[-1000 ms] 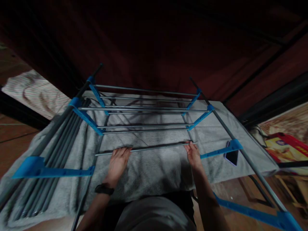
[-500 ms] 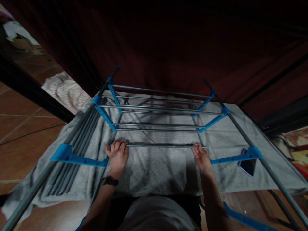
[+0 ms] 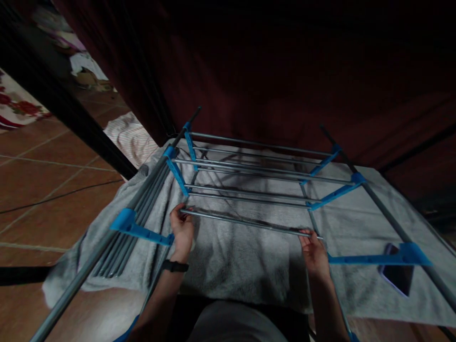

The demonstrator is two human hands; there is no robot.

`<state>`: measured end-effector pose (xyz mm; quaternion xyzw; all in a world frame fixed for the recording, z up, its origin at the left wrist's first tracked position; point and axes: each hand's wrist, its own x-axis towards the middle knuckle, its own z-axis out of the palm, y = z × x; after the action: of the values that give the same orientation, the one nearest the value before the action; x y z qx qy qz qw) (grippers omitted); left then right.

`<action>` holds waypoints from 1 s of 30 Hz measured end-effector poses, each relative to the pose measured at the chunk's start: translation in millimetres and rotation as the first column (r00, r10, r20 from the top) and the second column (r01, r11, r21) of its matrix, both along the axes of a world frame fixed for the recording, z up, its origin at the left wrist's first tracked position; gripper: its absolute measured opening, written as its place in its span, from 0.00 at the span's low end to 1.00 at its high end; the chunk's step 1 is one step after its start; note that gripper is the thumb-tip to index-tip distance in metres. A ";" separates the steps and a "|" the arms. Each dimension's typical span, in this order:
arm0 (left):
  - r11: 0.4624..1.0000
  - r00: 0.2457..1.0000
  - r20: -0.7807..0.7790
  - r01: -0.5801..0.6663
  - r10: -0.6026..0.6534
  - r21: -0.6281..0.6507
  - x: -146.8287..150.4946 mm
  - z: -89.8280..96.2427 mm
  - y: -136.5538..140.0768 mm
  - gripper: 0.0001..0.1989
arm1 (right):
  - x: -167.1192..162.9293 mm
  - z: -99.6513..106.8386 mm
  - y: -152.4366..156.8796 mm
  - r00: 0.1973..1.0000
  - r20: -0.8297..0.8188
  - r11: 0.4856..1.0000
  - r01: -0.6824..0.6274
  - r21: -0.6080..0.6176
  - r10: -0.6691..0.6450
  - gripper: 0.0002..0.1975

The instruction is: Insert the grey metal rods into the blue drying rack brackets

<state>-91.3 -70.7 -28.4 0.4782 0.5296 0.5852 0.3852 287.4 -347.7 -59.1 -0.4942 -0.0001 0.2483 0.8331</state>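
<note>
A thin grey metal rod (image 3: 245,222) spans between my two hands, above the grey blanket. My left hand (image 3: 183,229), with a dark band on its wrist, closes round the rod's left end. At the other end, my right hand (image 3: 314,249) pinches the rod near its tip. Around my hands stands a rack frame of grey tubes with blue plastic brackets. The near left bracket (image 3: 142,231) is beside my left hand, and the near right bracket (image 3: 377,258) is beside my right. Farther off, several crossbars (image 3: 249,195) join the two sides.
Several loose grey tubes (image 3: 123,247) lie on the blanket (image 3: 245,275) at the left. A phone (image 3: 397,275) rests partly under the near right bracket. Behind the rack hangs a dark red curtain (image 3: 256,85). Tiled floor (image 3: 64,190) and a striped cloth (image 3: 131,137) show at left.
The view has turned left, so the scene sits farther right. The rod now slants, its right end nearer me than its left. My left fingers have changed their hold on it.
</note>
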 end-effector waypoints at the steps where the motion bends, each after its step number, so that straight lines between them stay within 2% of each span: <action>1: 0.998 0.987 0.157 -0.007 0.016 -0.059 2.8 0.3 -1.2 0.25 | 0.6 -0.7 0.5 1.000 -0.004 1.000 0.011 -0.002 -0.011 0.12; 3: 0.988 0.918 0.392 -0.006 0.065 -0.151 7.3 1.4 -3.2 0.26 | 1.6 -1.9 1.5 0.999 -0.007 0.999 0.036 -0.007 -0.036 0.12; 5: 0.984 0.875 0.479 0.012 0.076 -0.179 9.8 1.5 -4.4 0.27 | 2.8 -2.8 2.1 0.999 0.004 0.999 0.050 -0.015 -0.050 0.10; 12: 0.983 0.907 0.416 0.020 0.058 -0.181 13.1 -9.8 -4.5 0.24 | 7.0 -4.0 -2.0 1.000 -0.018 1.000 -0.002 -0.030 0.002 0.04; 21: 0.992 0.969 0.235 -0.054 0.079 -0.111 6.3 -12.5 -12.7 0.15 | 10.3 -10.4 -7.1 1.000 0.027 0.999 -0.010 -0.048 0.012 0.10; 24: 0.993 0.960 0.265 -0.063 0.087 -0.098 7.1 -12.0 -14.3 0.15 | 11.1 -10.3 -6.3 1.000 0.010 0.999 -0.008 -0.047 0.008 0.12; 30: 0.991 0.891 0.438 -0.082 0.122 -0.108 15.1 -8.2 -5.8 0.25 | 13.5 -13.2 -6.8 0.998 0.040 0.996 -0.047 -0.069 0.050 0.14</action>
<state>-76.2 -76.5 -36.5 0.2869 0.4772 0.6746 0.4846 300.9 -354.5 -72.3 -0.5272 -0.0211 0.2580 0.8093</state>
